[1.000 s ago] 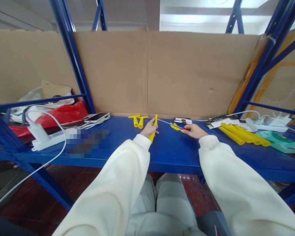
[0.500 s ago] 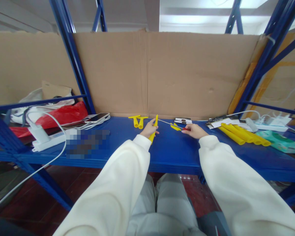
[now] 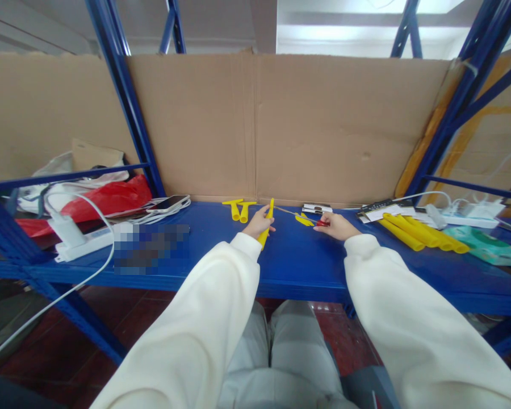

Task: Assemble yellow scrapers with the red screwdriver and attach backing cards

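My left hand (image 3: 258, 222) is closed around a yellow T-shaped piece (image 3: 264, 236), which stands tilted above the blue tabletop. In my right hand (image 3: 337, 226) is the red handle of a screwdriver (image 3: 321, 223); its long thin shaft points left, and the tip reaches the far side of the yellow piece. Just left of my left hand lie two more yellow T-shaped pieces (image 3: 243, 212). Beyond the screwdriver shaft, small flat yellow parts (image 3: 303, 219) rest on the table. Whether the tip is seated in the piece, I cannot tell.
Several yellow tubes (image 3: 402, 232) lie at the right beside a green packet (image 3: 485, 244). A small black-and-white item (image 3: 317, 209) is by the cardboard wall (image 3: 323, 130). At left are a power strip (image 3: 85, 244), a phone (image 3: 169, 204) and a red bag (image 3: 111, 199).
The screwdriver handle has turned slightly in my right hand, and its shaft has shifted a little. My left hand and the yellow piece stay in place.
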Demonstrator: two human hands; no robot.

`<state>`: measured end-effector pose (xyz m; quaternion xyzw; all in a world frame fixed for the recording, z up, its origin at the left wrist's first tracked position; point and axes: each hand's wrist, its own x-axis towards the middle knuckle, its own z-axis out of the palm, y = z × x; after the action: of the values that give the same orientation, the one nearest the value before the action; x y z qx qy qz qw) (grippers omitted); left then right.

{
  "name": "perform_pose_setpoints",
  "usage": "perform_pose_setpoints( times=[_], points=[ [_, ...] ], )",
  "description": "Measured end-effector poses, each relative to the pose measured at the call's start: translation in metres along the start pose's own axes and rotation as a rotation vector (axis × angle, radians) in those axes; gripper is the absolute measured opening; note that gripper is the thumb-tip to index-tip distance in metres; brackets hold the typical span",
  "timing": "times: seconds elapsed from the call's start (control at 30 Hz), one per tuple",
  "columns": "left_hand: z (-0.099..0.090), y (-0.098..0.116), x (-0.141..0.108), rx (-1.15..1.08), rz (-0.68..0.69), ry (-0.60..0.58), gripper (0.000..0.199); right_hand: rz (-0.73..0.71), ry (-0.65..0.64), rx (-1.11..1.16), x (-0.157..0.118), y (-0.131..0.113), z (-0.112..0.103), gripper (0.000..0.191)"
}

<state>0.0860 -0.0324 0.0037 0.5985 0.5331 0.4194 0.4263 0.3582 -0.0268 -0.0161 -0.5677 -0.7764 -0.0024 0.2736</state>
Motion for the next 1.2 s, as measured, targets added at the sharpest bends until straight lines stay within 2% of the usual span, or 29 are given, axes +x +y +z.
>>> perform_pose_setpoints(
  times=[0.17,0.33,0.67,0.93,1.07,1.2],
  points=[
    [0.0,0.0014,-0.0014,0.007,0.003,0.003,0.069,0.005,-0.047,-0.025,-0.0005,-0.0026,-0.0011,0.029],
    [-0.0003,0.0024,-0.0027,0.004,0.001,0.007,0.069,-0.019,-0.086,0.04,0.0005,-0.0021,0.0016,0.029],
    [-0.0003,0.0024,-0.0031,0.005,0.008,-0.004,0.066,0.009,-0.006,0.005,-0.0008,-0.0034,0.0004,0.023],
    [-0.0012,-0.0021,0.0032,0.012,0.013,-0.007,0.068,-0.007,-0.109,0.032,0.0,-0.0042,-0.0003,0.023],
    [-0.0009,-0.0009,0.0017,0.013,0.018,-0.001,0.067,0.006,-0.035,0.068,0.0013,-0.0007,0.0017,0.02],
    [-0.0009,0.0011,-0.0008,0.017,0.014,-0.01,0.066,0.005,0.061,0.077,0.0016,0.0023,0.0023,0.026]
  ],
)
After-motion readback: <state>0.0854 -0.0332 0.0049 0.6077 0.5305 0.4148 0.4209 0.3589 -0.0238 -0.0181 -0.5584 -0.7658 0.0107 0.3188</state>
